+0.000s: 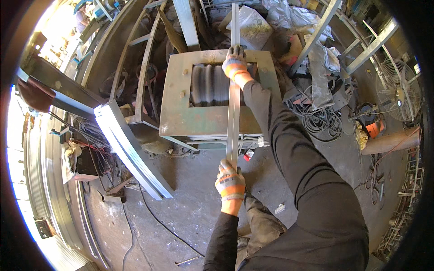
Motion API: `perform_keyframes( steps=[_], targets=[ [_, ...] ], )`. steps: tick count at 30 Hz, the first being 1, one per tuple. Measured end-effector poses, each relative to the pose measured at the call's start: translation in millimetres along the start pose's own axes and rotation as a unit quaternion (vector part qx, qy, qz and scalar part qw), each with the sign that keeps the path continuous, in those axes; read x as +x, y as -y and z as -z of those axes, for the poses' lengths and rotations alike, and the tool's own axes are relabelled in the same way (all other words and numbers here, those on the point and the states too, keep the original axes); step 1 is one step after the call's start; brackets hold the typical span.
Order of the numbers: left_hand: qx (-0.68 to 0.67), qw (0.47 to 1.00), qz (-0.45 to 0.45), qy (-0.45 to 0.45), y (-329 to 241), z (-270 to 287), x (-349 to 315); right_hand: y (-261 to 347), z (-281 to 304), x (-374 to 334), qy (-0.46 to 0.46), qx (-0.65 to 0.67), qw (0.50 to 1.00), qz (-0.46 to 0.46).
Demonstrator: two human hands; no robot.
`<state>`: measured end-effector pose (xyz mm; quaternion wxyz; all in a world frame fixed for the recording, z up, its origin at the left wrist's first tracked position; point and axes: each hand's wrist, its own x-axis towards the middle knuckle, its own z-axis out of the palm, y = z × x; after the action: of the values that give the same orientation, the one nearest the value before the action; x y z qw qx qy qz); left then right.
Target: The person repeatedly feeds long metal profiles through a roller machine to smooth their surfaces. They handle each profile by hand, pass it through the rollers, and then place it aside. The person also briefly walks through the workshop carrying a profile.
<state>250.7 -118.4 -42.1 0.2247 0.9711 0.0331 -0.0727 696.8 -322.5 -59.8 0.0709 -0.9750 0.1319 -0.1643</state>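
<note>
A long, straight silvery metal bar [233,117] lies lengthwise across a worn grey-green metal machine [203,118]. Through the square opening in the machine's top a dark, ribbed roller [211,86] shows, and the bar crosses the right part of this opening. My left hand [231,183], in an orange and grey work glove, is closed round the bar's near end, just short of the machine's front. Farther along, my right hand [237,63], gloved alike, grips the bar from above at the opening's far right corner. The bar's far end runs out past the machine.
Left of the machine, a bundle of shiny metal bars [133,153] slants down from a stand. Coiled dark cables [322,121] and a fan [398,92] are on the right. A black cable [165,226] crosses the floor at the left. Scrap and sheeting [294,18] crowd the back.
</note>
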Motion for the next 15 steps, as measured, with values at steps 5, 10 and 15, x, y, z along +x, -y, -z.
perform_keyframes(
  steps=[5,10,15],
  targets=[
    [-0.011,1.000,-0.001,-0.010,16,-7,-26,4,1,-30,0.021,0.003,1.000,0.009],
    [-0.011,1.000,-0.005,-0.027,62,-3,-138,23,36,-147,0.037,-0.062,0.994,0.079],
    [-0.036,0.999,-0.007,-0.035,133,-2,-299,50,80,-303,0.122,-0.214,0.961,0.124]
  ],
)
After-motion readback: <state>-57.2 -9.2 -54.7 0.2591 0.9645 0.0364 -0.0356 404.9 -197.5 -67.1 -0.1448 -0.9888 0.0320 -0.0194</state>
